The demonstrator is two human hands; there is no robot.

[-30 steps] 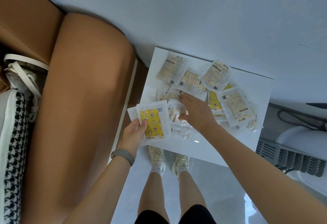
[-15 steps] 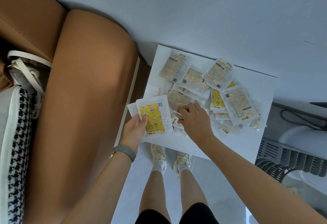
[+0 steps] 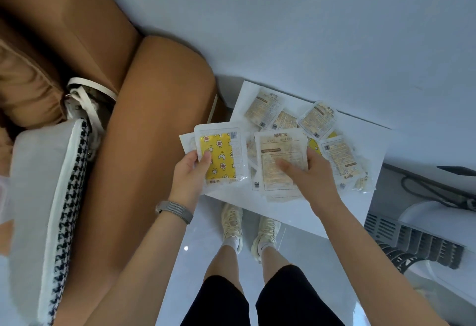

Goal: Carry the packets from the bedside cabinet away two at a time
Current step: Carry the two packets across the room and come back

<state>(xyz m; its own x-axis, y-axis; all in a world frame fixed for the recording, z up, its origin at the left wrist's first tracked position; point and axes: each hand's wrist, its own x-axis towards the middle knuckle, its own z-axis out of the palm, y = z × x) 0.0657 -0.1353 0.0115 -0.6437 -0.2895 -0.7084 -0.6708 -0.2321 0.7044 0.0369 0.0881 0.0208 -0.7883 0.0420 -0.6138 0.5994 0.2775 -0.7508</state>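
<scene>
The right hand (image 3: 313, 176) has just come up off the heap with a pale beige printed packet (image 3: 279, 163), thumb laid across its face and fingers curled behind it, where half a second ago it was still digging among the pile. The left hand (image 3: 192, 175) keeps its pinch on the yellow star-patterned packet in a clear wrapper (image 3: 221, 157), thumb on the front; a second white packet edge (image 3: 186, 140) peeps out behind it, just left of that thumb. So each hand now has hold of something, and the pair for this trip looks made up.

Beyond the right hand's fingertips the remaining sachets (image 3: 318, 119) lie scattered and overlapping on the white bedside table (image 3: 360, 204), several printed side up. Many are still waiting, so I judge the job far from done; next should be turning away with these. Left of the left hand stands a tan leather headboard (image 3: 144, 145).
</scene>
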